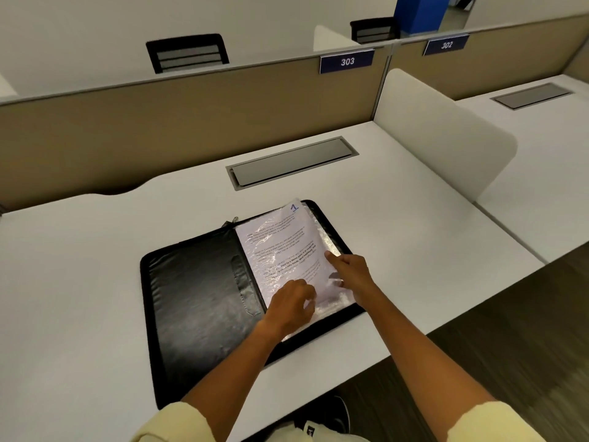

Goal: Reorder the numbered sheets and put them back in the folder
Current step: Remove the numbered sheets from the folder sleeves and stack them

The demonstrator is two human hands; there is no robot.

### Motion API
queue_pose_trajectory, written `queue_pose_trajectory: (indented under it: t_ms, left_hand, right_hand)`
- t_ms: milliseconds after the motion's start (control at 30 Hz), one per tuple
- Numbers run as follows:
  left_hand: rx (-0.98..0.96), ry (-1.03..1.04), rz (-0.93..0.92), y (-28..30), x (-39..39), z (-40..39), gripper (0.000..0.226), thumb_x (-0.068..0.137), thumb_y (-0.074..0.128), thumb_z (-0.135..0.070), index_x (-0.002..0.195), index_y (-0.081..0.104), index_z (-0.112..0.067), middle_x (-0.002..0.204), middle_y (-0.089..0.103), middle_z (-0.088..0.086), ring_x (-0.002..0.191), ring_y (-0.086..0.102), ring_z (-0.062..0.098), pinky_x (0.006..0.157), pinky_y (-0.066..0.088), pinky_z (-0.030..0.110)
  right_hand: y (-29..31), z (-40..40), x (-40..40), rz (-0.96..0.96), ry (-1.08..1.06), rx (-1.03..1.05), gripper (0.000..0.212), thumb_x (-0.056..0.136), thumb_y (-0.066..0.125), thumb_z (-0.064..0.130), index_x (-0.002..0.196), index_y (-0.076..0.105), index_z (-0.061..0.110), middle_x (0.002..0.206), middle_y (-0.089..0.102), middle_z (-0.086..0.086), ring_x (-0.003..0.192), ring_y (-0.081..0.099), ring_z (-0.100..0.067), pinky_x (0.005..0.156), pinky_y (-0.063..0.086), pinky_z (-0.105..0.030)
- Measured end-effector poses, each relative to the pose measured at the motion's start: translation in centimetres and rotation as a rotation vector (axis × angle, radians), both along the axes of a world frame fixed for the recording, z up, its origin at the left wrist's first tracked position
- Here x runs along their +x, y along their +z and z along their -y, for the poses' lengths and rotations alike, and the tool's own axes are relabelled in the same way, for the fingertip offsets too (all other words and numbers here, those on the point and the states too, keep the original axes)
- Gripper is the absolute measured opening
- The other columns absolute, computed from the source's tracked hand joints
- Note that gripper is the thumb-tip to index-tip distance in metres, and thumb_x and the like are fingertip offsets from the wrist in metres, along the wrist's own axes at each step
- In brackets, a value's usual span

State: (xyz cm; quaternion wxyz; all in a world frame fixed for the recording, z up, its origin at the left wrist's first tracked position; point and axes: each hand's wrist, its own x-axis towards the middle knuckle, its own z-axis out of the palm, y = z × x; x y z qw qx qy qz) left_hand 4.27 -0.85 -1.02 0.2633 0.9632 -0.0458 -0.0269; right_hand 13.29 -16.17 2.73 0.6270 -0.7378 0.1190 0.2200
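Note:
A black zip folder (197, 301) lies open on the white desk. Its right half holds clear plastic sleeves (328, 237). A printed sheet (280, 247) marked with a blue "1" at its top right corner lies partly in the top sleeve, tilted a little. My left hand (291, 306) has curled fingers at the sheet's lower edge and seems to pinch the sleeve or the paper there. My right hand (349, 274) pinches the sheet's right edge, thumb on top. Other numbered sheets are not visible.
A white desk (95, 282) with a grey cable hatch (291, 162) behind the folder. A tan partition with a "303" label (346, 61) stands at the back. A white side divider (443, 135) rises to the right. The desk's front edge runs close to my arms.

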Motion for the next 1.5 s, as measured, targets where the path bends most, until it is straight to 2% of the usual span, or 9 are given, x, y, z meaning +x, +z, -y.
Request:
queue_pose_trajectory:
  t_ms: [233,367,433,600,733,1000,1200,1367,1500]
  left_hand:
    - [-0.177,0.113,-0.074,0.9,0.9,-1.1,0.012,0.085,0.074,-0.026,0.078,0.071,-0.017,0.079,0.069,-0.005,0.074,0.061,0.012,0.074,0.054,0.036]
    - [-0.222,0.135,-0.122,1.2,1.3,-1.6,0.027,0.079,0.081,-0.034,0.065,0.063,-0.019,0.067,0.062,-0.006,0.064,0.058,0.013,0.067,0.053,0.035]
    - [-0.220,0.136,-0.132,1.4,1.5,-1.6,0.031,0.078,0.081,-0.038,0.063,0.063,-0.017,0.063,0.061,-0.005,0.060,0.056,0.014,0.065,0.051,0.035]
    - [-0.217,0.027,-0.175,1.6,2.0,-1.8,0.034,0.088,0.070,-0.042,0.075,0.073,-0.010,0.070,0.068,0.004,0.067,0.061,0.023,0.069,0.051,0.039]
    - [-0.174,-0.065,-0.173,1.7,2.2,-2.2,0.025,0.091,0.068,-0.035,0.082,0.076,-0.012,0.079,0.072,0.004,0.073,0.064,0.021,0.075,0.053,0.042]
    - [-0.141,-0.110,-0.148,2.0,1.6,-2.3,0.006,0.087,0.073,-0.022,0.085,0.076,-0.018,0.088,0.073,-0.004,0.080,0.064,0.013,0.080,0.054,0.037]
    - [-0.153,-0.066,-0.109,1.7,1.4,-2.2,0.006,0.087,0.070,-0.021,0.085,0.074,-0.017,0.088,0.072,-0.004,0.078,0.062,0.012,0.078,0.055,0.035]
    - [-0.154,-0.050,-0.084,1.8,1.5,-1.9,0.010,0.088,0.070,-0.023,0.086,0.074,-0.015,0.088,0.072,-0.003,0.075,0.059,0.010,0.075,0.053,0.032]
    - [-0.158,-0.064,-0.079,1.7,1.5,-1.7,0.011,0.087,0.070,-0.024,0.085,0.074,-0.015,0.086,0.072,-0.004,0.076,0.061,0.012,0.075,0.053,0.035]
  right_hand:
    - [-0.8,-0.3,-1.9,0.107,-0.209,-0.098,0.034,0.101,0.049,0.050,0.100,0.063,0.019,0.096,0.070,-0.004,0.090,0.068,-0.024,0.086,0.059,-0.046]
    - [-2.2,0.2,-4.8,0.222,-0.234,-0.088,0.004,0.099,0.058,0.031,0.095,0.059,0.029,0.101,0.067,0.001,0.097,0.067,-0.024,0.091,0.057,-0.049]
    - [-2.9,0.3,-6.1,0.220,-0.167,-0.067,0.007,0.096,0.061,0.023,0.099,0.058,0.028,0.105,0.065,0.002,0.099,0.067,-0.024,0.090,0.058,-0.047]
    - [-3.3,0.2,-8.5,0.120,-0.151,0.065,0.035,0.096,0.064,0.036,0.126,0.049,0.026,0.121,0.062,0.002,0.102,0.068,-0.017,0.086,0.057,-0.030]
    - [-3.6,0.4,-9.0,0.137,-0.144,-0.040,0.051,0.088,0.075,0.034,0.130,0.047,0.025,0.117,0.065,0.004,0.102,0.065,-0.014,0.078,0.056,-0.022]
    - [-3.9,0.2,-9.1,0.084,-0.324,-0.114,0.021,0.093,0.068,0.010,0.096,0.059,0.029,0.105,0.069,-0.005,0.092,0.071,-0.022,0.082,0.061,-0.035]
    - [-3.4,-0.3,-10.2,0.121,-0.479,-0.186,0.016,0.095,0.060,0.004,0.106,0.057,0.015,0.095,0.064,-0.002,0.082,0.061,-0.014,0.062,0.044,-0.019]
    - [-3.6,-1.5,-11.0,0.174,-0.459,-0.199,0.009,0.092,0.067,0.012,0.087,0.065,0.019,0.096,0.066,-0.006,0.083,0.063,-0.018,0.064,0.047,-0.018]
    - [-3.5,-2.7,-11.0,-0.012,-0.381,-0.066,0.020,0.096,0.062,0.014,0.115,0.068,0.017,0.103,0.071,-0.009,0.082,0.066,-0.018,0.062,0.053,-0.021]
